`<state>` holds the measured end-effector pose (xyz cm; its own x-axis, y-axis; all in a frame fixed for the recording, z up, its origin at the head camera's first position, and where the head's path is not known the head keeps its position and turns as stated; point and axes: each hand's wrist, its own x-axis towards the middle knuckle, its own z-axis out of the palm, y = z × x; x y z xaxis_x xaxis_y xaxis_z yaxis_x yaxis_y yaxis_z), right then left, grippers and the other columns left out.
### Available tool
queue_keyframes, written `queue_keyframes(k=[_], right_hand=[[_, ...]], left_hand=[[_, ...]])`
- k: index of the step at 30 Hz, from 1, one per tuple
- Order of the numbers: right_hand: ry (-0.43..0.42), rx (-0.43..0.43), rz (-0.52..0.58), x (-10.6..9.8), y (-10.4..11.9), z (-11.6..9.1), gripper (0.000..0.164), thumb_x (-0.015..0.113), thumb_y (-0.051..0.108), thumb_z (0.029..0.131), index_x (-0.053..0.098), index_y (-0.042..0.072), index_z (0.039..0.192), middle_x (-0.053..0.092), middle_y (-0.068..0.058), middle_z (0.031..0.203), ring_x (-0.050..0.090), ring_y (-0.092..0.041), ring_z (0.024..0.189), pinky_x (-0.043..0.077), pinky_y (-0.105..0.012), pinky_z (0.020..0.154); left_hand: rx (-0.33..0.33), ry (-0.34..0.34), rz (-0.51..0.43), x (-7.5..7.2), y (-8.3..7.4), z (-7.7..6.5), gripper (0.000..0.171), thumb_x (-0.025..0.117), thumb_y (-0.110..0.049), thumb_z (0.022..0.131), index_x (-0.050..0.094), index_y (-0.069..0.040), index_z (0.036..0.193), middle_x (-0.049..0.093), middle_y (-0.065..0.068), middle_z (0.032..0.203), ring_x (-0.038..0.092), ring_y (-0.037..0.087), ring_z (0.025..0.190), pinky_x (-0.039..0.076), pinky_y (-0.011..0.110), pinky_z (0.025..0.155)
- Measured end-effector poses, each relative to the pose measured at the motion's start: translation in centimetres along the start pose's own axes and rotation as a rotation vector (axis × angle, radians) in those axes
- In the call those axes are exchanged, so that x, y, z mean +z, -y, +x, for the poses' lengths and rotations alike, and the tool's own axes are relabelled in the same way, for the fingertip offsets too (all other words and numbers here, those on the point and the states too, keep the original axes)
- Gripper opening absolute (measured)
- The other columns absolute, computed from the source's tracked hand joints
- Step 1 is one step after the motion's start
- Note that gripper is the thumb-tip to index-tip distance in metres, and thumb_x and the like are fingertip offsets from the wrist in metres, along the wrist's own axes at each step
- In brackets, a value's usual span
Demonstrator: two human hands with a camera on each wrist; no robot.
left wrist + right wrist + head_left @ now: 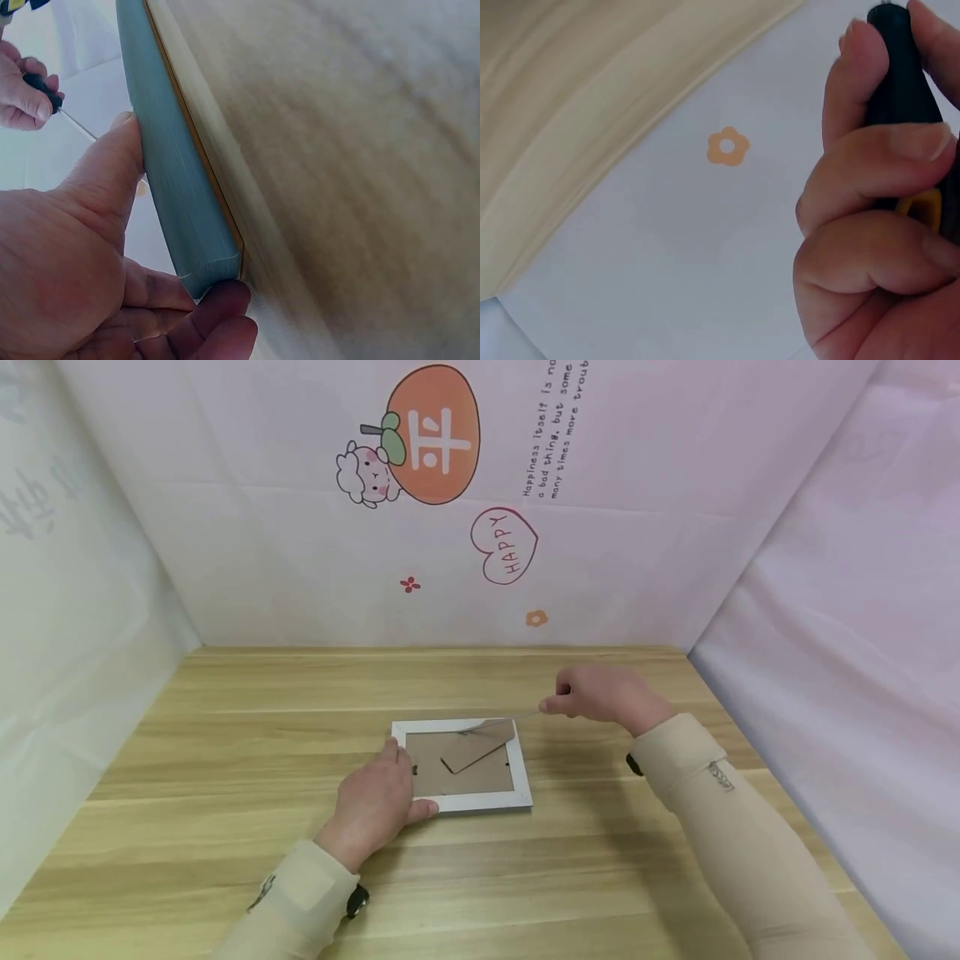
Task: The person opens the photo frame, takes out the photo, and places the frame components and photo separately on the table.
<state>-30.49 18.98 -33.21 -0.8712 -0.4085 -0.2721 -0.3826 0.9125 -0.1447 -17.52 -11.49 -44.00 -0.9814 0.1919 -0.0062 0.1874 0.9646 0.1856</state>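
A picture frame (pixel 480 800) with a white border lies face down on the table, its brown backing and stand flap (pixel 483 747) showing. My left hand (pixel 373 797) grips its left end, with the thumb along the near edge; the left wrist view shows fingers curled at a corner of the frame (pixel 176 172). Beyond the frame's far right corner, my right hand (pixel 606 697) holds a screwdriver (pixel 904 75) by its dark handle with a yellow detail. Its thin metal shaft (pixel 517 717) slants left over the frame's far side. The tip is near the backing's far edge; contact there cannot be made out.
The wooden tabletop (pixel 247 727) extends around the frame. A white printed cloth (pixel 300 568) hangs behind it, and plain pale cloths (pixel 847 635) close off the left and right sides.
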Motion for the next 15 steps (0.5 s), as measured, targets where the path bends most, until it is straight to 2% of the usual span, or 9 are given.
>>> queue_keyframes(k=[3,5,10,15], right_hand=[[0.054,-0.005,0.047,-0.8,-0.1,0.7,0.040,0.058,0.056,0.090,0.065,0.017,0.093,0.069,0.000,0.090,0.058,-0.019,0.080,0.046,-0.038,0.069],[0.048,-0.009,0.045,-1.0,-0.1,0.8,0.039,0.059,0.056,0.089,0.065,0.018,0.091,0.067,0.001,0.088,0.057,-0.018,0.079,0.045,-0.037,0.068],[-0.082,-0.033,-0.058,0.4,0.5,-1.0,0.035,0.060,0.057,0.088,0.063,0.022,0.082,0.059,0.006,0.073,0.050,-0.013,0.065,0.041,-0.034,0.056],[-0.224,-0.062,-0.101,3.3,1.6,-4.0,0.027,0.059,0.049,0.092,0.060,0.022,0.088,0.054,0.010,0.067,0.048,-0.009,0.057,0.040,-0.032,0.048]], left_hand=[[0.000,-0.003,0.000,-0.1,-0.1,0.0,0.088,0.071,-0.061,0.076,0.053,0.009,0.127,0.043,0.030,0.144,0.052,0.022,0.054,0.044,0.036,0.041],[0.003,-0.001,0.003,-0.1,-0.1,-0.1,0.088,0.070,-0.061,0.077,0.053,0.009,0.127,0.043,0.030,0.144,0.054,0.023,0.056,0.045,0.036,0.043],[0.012,0.005,0.018,-0.1,-0.2,-0.2,0.090,0.069,-0.063,0.077,0.052,0.010,0.128,0.043,0.031,0.144,0.055,0.024,0.057,0.045,0.036,0.043],[0.003,0.002,0.023,-0.1,-0.3,0.0,0.090,0.069,-0.063,0.077,0.052,0.009,0.128,0.044,0.028,0.143,0.051,0.022,0.053,0.044,0.037,0.042]])
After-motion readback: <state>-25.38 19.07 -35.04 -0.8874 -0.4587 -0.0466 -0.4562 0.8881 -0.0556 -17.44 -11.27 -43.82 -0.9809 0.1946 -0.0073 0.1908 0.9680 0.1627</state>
